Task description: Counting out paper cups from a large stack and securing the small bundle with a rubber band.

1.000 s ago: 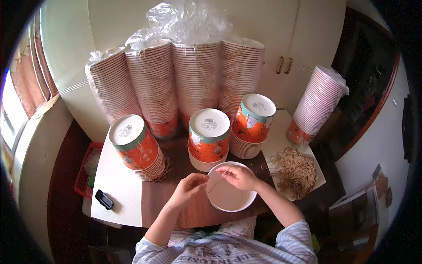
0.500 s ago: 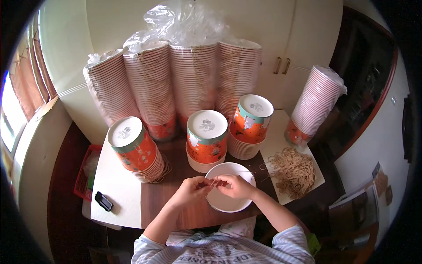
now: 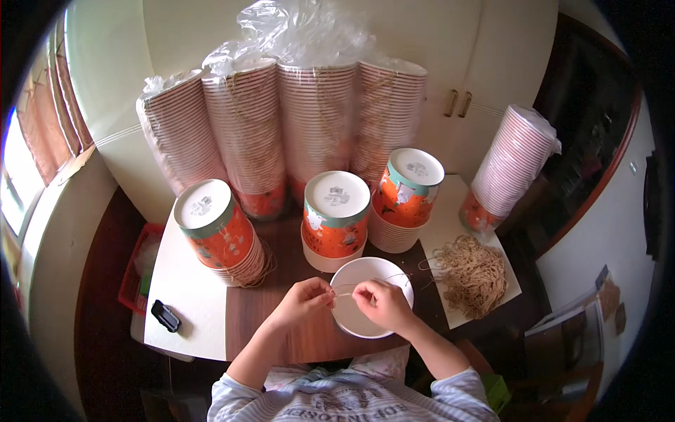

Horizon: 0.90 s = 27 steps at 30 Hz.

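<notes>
My left hand [image 3: 304, 304] and my right hand [image 3: 384, 304] are over the near rim area of a white paper bucket [image 3: 360, 325] standing mouth up on the table. Between their pinched fingers runs a thin tan string [image 3: 344, 294], held at both hands. A strand also shows at the bucket's right rim; whether it passes through the wall I cannot tell. Just behind stands a short upside-down stack of orange and green paper buckets [image 3: 336, 218]. Right of my hands, a tangled heap of tan string [image 3: 472, 278] lies on a white sheet [image 3: 458, 320].
More upside-down bucket stacks stand at left [image 3: 214, 228] and back right [image 3: 406, 197]. Tall plastic-wrapped stacks [image 3: 316, 126] line the cabinet, with another wrapped stack [image 3: 512, 165] at far right. A small black case [image 3: 166, 316] lies on the table's left end, beside a red basket [image 3: 137, 271].
My hands have drawn apart, the right one moving right, and the string now shows stretched between them. The whole view has shifted slightly.
</notes>
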Each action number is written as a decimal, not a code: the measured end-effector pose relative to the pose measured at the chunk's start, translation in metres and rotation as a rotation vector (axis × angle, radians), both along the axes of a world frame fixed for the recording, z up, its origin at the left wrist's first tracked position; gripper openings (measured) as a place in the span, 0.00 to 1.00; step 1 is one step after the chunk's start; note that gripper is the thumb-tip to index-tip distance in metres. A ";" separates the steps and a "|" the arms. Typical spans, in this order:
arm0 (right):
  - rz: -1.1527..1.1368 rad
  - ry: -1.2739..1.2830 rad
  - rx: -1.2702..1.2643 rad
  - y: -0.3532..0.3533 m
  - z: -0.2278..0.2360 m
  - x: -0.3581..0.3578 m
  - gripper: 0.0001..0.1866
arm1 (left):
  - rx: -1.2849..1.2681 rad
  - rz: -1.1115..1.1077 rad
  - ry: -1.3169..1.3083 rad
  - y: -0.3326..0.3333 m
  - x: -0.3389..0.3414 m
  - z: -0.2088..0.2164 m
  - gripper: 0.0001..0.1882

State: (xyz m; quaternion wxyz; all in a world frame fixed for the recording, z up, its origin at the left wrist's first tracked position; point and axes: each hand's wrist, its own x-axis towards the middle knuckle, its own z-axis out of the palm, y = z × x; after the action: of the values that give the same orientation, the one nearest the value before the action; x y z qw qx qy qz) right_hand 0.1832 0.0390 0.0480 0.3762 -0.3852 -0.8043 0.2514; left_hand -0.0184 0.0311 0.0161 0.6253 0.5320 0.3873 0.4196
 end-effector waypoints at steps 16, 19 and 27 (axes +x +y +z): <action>0.108 -0.141 0.187 0.000 -0.003 -0.023 0.21 | 0.171 0.043 0.214 -0.011 -0.003 0.003 0.06; 0.149 -0.117 0.055 0.001 -0.006 -0.025 0.20 | 0.181 0.026 0.239 -0.012 -0.003 0.003 0.07; 0.112 -0.100 0.075 -0.005 -0.004 -0.032 0.16 | 0.153 0.068 0.193 -0.014 -0.007 0.000 0.12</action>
State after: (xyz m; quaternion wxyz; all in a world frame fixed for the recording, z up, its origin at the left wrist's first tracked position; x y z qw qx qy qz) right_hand 0.1517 0.0344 0.0440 0.3349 -0.3373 -0.8512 0.2224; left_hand -0.0251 0.0167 0.0163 0.5280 0.6026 0.4302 0.4159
